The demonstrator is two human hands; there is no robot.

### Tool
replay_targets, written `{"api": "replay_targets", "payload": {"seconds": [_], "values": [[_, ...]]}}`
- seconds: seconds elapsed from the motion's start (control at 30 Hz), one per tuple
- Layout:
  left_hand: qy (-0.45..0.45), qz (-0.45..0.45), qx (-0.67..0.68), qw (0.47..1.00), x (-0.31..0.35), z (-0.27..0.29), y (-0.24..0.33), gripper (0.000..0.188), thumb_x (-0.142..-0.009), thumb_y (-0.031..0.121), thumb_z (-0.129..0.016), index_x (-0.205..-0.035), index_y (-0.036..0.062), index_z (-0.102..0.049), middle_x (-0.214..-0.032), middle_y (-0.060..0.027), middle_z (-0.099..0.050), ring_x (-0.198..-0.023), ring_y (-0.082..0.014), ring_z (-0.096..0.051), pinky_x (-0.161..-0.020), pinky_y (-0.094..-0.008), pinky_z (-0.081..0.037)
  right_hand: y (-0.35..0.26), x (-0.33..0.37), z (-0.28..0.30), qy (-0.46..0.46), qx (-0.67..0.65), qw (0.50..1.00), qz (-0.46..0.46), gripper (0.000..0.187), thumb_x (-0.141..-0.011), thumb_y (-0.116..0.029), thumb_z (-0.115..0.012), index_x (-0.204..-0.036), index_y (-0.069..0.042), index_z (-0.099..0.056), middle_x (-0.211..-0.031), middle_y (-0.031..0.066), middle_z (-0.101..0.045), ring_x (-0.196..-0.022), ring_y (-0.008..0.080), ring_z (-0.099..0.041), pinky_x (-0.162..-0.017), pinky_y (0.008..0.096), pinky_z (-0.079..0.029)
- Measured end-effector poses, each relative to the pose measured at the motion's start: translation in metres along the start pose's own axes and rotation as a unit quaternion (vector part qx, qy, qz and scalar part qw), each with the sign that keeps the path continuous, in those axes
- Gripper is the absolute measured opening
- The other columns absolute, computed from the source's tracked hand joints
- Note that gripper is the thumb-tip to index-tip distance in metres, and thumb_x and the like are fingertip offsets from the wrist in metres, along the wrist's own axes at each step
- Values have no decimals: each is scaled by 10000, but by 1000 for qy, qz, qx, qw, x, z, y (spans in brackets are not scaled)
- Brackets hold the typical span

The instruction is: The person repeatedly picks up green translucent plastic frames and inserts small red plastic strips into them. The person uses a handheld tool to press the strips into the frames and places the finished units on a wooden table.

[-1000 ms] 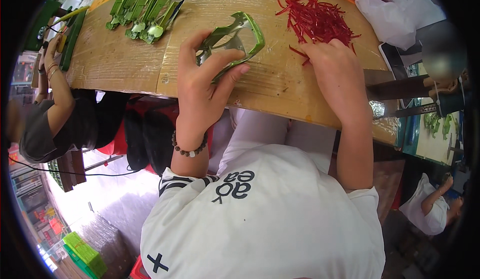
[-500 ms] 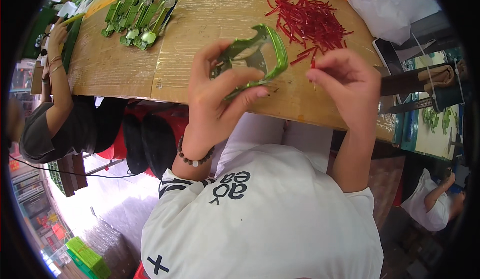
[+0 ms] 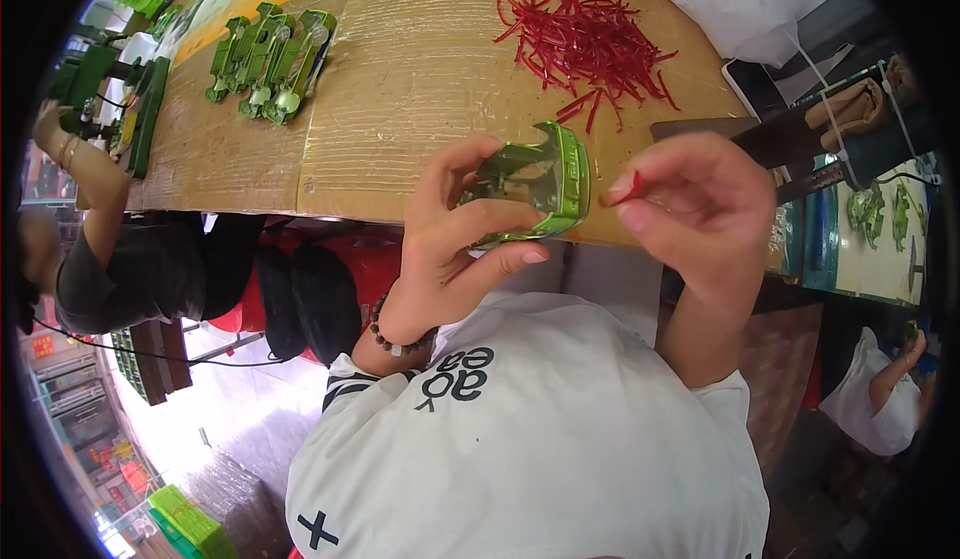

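My left hand (image 3: 440,244) grips a shiny green plastic shell (image 3: 572,181), shaped like a toy car body, by its open end above the near table edge. Part of the shell is hidden behind the fingers. Just right of it, my right hand (image 3: 705,199) pinches a small red plastic strip (image 3: 632,191) between thumb and forefinger; the strip's tip points toward the shell, and a small gap seems to lie between them. Beyond both hands, a loose pile of thin red strips (image 3: 590,47) lies on the table.
Several green shells (image 3: 268,64) stand in a group at the table's (image 3: 400,89) far left. A white plastic bag (image 3: 745,9) and a dark metal fixture (image 3: 800,124) are at the right. One person (image 3: 130,249) works at the left, another (image 3: 875,389) at the far right.
My left hand has moved slightly right and nearer to me, tilting the shell. My right hand has lifted the red strip away from the pile and turned it toward the shell.
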State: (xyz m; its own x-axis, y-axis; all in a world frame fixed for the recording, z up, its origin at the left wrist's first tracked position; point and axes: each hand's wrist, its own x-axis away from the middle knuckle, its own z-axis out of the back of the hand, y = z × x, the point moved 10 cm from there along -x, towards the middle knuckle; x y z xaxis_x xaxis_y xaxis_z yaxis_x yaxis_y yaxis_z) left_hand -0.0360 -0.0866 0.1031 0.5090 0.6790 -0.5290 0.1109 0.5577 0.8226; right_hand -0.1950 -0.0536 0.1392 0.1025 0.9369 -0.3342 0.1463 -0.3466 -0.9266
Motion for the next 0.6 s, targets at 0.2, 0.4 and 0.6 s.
{"api": "replay_targets", "payload": {"seconds": [0.2,0.4,0.6], "values": [[-59,144,282,947,5,-23,-16,269,-808,248,-669,-877,-6,-614,-1150,-163,-480,-1018,-229,-488,-882,-338,-364,-49,11,-25,-51,281,927,242,276,-584,102,-640,-817,-35,-587,-769,95,-594,-655,233,-567,-575,282,-445],[-106,220,316,917,13,-33,-19,289,-835,274,-637,-904,-4,-602,-1096,-147,-519,-984,-200,-486,-854,-319,-368,-45,18,-27,-58,267,929,248,286,-608,115,-609,-849,-37,-582,-800,106,-568,-685,234,-541,-554,285,-429],[-90,234,335,908,18,-35,-22,297,-836,267,-640,-944,-8,-607,-1121,-145,-520,-1008,-195,-489,-859,-321,-380,-47,19,-27,-50,312,924,216,280,-602,133,-638,-838,-13,-604,-796,107,-570,-620,186,-548,-510,266,-433]]}}
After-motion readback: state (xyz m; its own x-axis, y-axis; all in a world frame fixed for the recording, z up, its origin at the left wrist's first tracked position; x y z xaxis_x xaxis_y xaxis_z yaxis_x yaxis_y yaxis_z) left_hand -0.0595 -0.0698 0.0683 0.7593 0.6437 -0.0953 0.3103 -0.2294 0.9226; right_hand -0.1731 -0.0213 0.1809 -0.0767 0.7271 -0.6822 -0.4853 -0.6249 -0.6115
